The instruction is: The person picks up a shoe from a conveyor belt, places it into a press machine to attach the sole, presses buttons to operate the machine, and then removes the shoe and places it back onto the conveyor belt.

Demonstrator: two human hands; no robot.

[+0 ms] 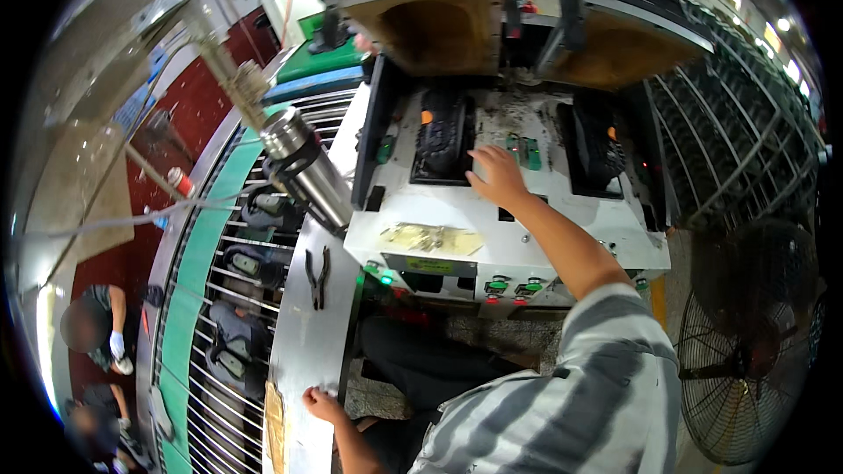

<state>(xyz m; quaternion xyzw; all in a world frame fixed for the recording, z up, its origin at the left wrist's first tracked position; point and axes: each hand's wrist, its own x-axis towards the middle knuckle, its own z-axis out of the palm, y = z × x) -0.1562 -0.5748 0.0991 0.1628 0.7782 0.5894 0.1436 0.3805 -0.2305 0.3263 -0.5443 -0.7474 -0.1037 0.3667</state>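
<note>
My right hand (499, 174) reaches over the white two-bay machine (439, 211), fingers apart and holding nothing. Its fingertips are beside the black shoe (442, 133) in the left bay, which has a lugged surface and an orange patch; I cannot tell whether they touch it. A second black shoe (600, 140) with an orange mark sits in the right bay. Both lids, the left lid (430, 31) and the right lid (623, 48), are raised. My left hand (325, 405) rests at the edge of the metal ledge (303, 342), empty, its fingers loosely extended.
Pliers (318, 279) lie on the ledge. A steel thermos (303, 167) stands behind them. Grey shoes (235, 347) sit on the roller conveyor (206, 404) at left. A large fan (742, 360) and a rack (738, 123) stand at right. Two people (97, 329) are far left.
</note>
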